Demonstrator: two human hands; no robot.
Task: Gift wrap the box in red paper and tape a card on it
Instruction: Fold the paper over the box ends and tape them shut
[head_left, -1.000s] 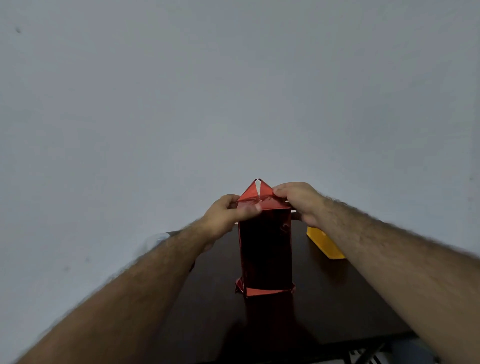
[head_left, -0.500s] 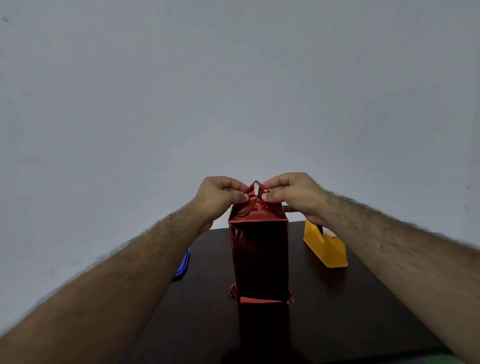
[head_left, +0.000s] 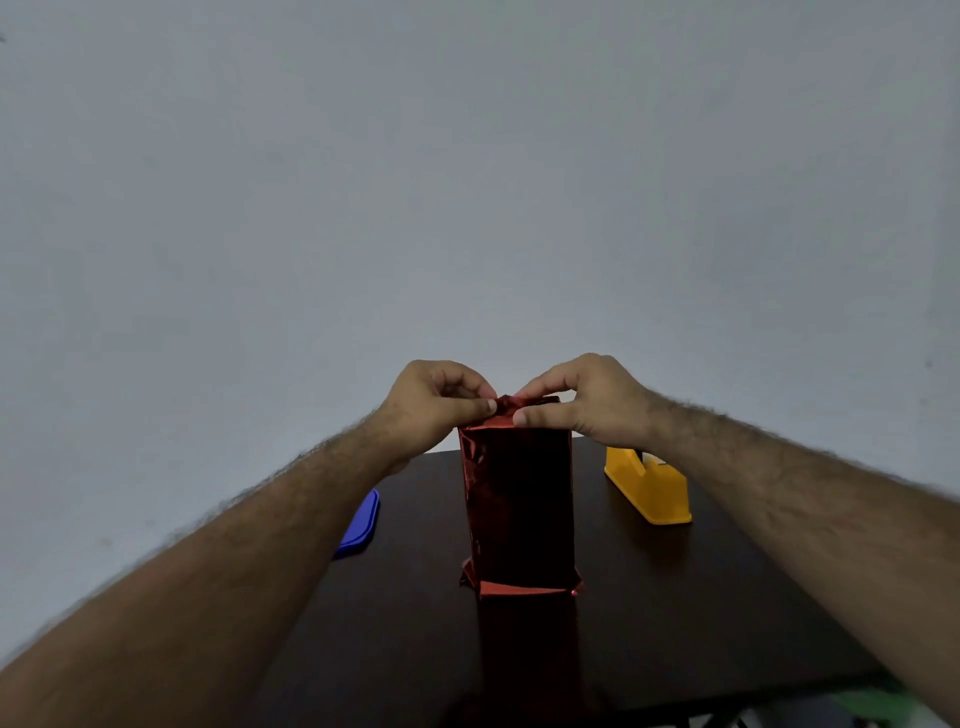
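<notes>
Box (head_left: 519, 504) in red paper stands upright mid-table (head_left: 675, 623). Left hand (head_left: 434, 402) and right hand (head_left: 587, 397) both pinch the folded paper flaps at its top. Yellow dispenser (head_left: 649, 488) right, blue lid (head_left: 361, 525) left.

On my feed, a dark table (head_left: 675, 597) fills the lower field. A yellow holder (head_left: 647, 486) stands toward 3 o'clock; a flat blue object (head_left: 361, 527) lies toward 9 o'clock. A pale grey wall (head_left: 467, 182) rises at 12 o'clock.

Red, yellow and blue on dark brown

I see shiny red paper (head_left: 519, 499), a yellow holder (head_left: 649, 491) at 2 o'clock, a blue lid (head_left: 361, 527) at 9, and a dark brown table (head_left: 675, 623).
</notes>
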